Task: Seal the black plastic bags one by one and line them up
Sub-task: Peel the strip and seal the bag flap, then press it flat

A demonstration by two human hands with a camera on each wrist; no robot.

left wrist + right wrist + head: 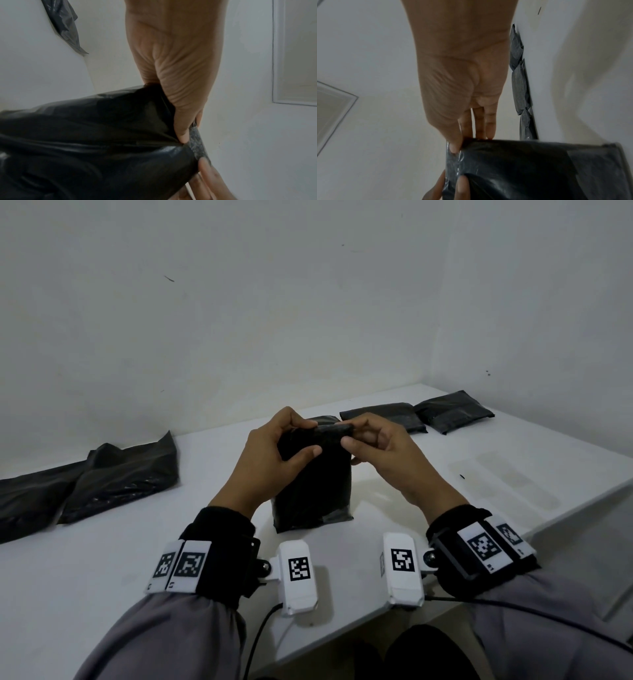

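A filled black plastic bag [313, 491] stands upright on the white table [102, 542], its bottom edge on the surface. My left hand [291, 440] pinches the left end of its folded top flap [334, 431] between thumb and fingers. My right hand [363, 440] pinches the right end of the same flap. In the left wrist view my thumb [183, 132] presses the glossy bag [102, 135] beside the flap strip [197, 142]. In the right wrist view my thumb [453, 143] and fingers clamp the flap's edge on the bag [522, 169].
Two sealed black bags [387, 416] [452, 412] lie side by side at the table's far right, by the wall. Flat unsealed bags [102, 477] lie at the left. Clear peeled strips [507, 477] lie on the right. The table's front edge runs diagonally at right.
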